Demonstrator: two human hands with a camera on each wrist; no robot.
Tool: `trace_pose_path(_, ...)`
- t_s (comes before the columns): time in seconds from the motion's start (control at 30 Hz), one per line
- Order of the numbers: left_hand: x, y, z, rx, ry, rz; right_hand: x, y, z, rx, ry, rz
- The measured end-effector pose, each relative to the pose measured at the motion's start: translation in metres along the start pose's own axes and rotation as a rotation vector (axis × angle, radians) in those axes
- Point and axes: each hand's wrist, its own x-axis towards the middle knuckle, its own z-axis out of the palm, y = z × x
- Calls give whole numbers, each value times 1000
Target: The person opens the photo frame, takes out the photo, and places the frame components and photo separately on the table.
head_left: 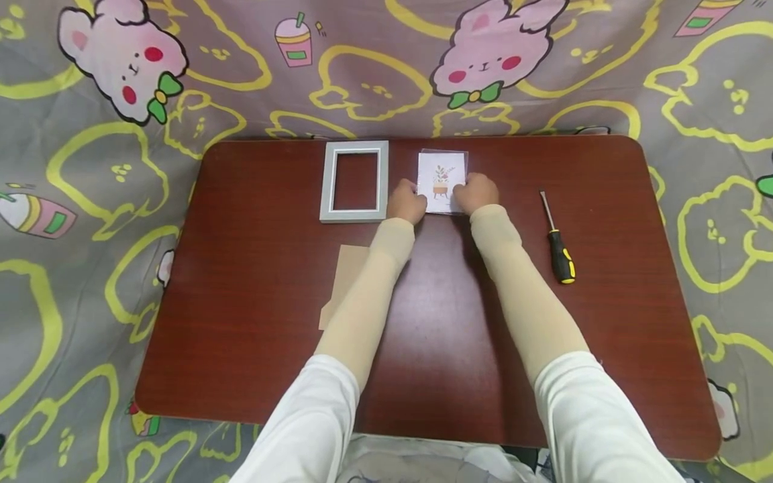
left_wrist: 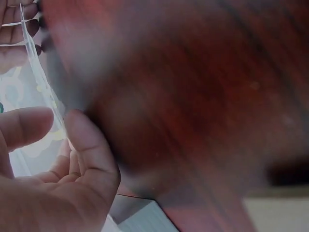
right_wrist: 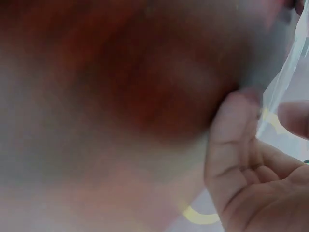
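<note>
Between my two hands is a white card [head_left: 430, 168] printed with a potted plant, at the back middle of the table. A clear sheet [head_left: 443, 151] shows past the card's top and right edges. My left hand [head_left: 406, 202] pinches the left edge, its thumb over the front. On the opposite edge, my right hand [head_left: 479, 193] pinches with thumb and index finger. Both wrist views show the thin, glossy sheet edge [left_wrist: 44, 87] between thumb and fingers. Just left of my left hand lies a grey picture frame [head_left: 327, 184] with an open middle.
Partly under my left forearm lies a brown backing board [head_left: 345, 275]. A screwdriver [head_left: 560, 258] with a black and yellow handle rests to the right of my right arm. The dark red table [head_left: 253, 268] has a patterned cloth [head_left: 386, 74] hanging behind it.
</note>
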Motion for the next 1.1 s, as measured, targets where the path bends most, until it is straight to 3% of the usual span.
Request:
trace_pose_path(0.23,-7,4,-4,43,17,-14,-4,-8,-2,-85,-82,15)
trace_pose_path(0.47,-14,8,-7,36,30,-6,-11,-16,-1,-122,-37,14)
trace_pose_path(0.8,-23,3,-7,25,59,162,-30,-27,-16,-16,-63,-7)
trace_pose_path(0.97,-31,1,-10,6,50,208,-42,-23,-14,66,-100,-51)
trace_pose_path(1.1,-40,-2,-12,-6,41,237,-53,-14,-12,68,-111,-112)
